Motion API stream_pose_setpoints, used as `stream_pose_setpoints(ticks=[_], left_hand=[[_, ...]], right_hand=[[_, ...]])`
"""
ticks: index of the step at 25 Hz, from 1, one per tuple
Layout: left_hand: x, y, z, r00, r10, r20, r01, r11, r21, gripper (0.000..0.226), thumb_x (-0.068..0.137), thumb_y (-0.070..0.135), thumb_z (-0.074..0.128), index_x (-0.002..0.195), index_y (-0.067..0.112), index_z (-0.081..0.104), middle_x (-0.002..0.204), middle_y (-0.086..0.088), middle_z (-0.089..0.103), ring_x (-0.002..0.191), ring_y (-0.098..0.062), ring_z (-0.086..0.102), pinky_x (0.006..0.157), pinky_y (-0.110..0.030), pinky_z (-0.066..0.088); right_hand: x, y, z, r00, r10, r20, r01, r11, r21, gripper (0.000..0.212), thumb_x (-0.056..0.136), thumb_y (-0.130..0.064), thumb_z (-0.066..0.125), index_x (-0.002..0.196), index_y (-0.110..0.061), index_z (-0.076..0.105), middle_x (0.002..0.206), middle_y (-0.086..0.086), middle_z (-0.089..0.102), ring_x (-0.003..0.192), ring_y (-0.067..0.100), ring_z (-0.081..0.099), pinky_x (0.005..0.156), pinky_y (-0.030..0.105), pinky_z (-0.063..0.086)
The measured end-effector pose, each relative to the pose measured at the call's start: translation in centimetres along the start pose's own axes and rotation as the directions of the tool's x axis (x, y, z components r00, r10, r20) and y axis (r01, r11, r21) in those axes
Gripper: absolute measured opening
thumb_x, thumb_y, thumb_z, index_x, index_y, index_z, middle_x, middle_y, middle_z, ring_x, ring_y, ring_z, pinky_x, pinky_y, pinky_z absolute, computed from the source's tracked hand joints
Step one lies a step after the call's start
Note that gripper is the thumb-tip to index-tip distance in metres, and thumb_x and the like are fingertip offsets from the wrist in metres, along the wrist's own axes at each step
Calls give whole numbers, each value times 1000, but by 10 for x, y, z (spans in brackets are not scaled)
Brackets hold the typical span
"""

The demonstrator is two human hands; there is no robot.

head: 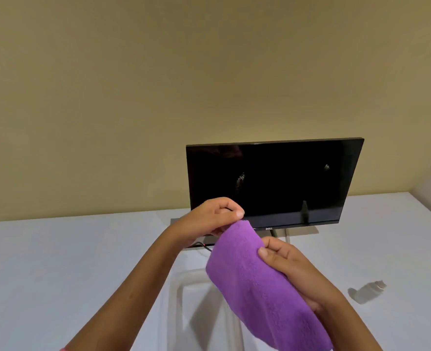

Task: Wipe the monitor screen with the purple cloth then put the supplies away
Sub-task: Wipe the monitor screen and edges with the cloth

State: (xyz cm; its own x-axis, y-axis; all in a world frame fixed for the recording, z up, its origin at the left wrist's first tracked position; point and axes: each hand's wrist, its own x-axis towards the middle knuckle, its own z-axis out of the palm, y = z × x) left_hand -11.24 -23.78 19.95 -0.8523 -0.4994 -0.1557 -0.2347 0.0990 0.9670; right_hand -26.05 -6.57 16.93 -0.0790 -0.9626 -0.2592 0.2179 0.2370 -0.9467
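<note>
Purple cloth (257, 282) held up in front of the dark monitor (272, 183), above a clear tray (181, 295) on the white table (70, 269). Left hand (209, 219) pinches its top corner, right hand (287, 264) grips its right edge. Small spray bottle (367, 291) lies right.

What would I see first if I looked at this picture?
The bright purple cloth in the middle, held up by a left hand pinching its top corner and a right hand gripping its side. Behind it, a black monitor stands on a white table, with wet spots on the screen.
</note>
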Motion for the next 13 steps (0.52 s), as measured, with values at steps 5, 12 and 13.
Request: stream_pose_setpoints(ticks=[5, 12, 13], left_hand=[[17, 8, -64, 759, 322, -566, -320, 942, 106, 16, 88, 22, 57, 88, 36, 63, 96, 13, 66, 89, -2, 61, 73, -13, 46], [84, 6, -127, 654, 204, -729, -158, 979, 132, 13, 90, 30, 54, 103, 28, 52, 114, 6, 49, 112, -16, 50, 82, -21, 37], [92, 5, -129, 677, 142, -722, -154, 987, 50, 12, 92, 32, 52, 101, 25, 53, 112, 6, 54, 111, -16, 53, 79, -19, 37]], right_hand=[[31, 0, 16, 908, -121, -402, 183, 976, 121, 13, 90, -22, 59, 77, -18, 61, 76, 3, 61, 69, 14, 63, 60, 32, 49], [119, -21, 26, 496, -492, -715, 353, 867, -352, 15, 86, -24, 68, 77, -32, 60, 77, -16, 58, 74, 4, 56, 61, 15, 47], [135, -26, 24, 430, -552, -714, 335, 832, -442, 15, 85, -27, 69, 78, -37, 61, 84, -17, 57, 81, 3, 55, 65, 11, 45]])
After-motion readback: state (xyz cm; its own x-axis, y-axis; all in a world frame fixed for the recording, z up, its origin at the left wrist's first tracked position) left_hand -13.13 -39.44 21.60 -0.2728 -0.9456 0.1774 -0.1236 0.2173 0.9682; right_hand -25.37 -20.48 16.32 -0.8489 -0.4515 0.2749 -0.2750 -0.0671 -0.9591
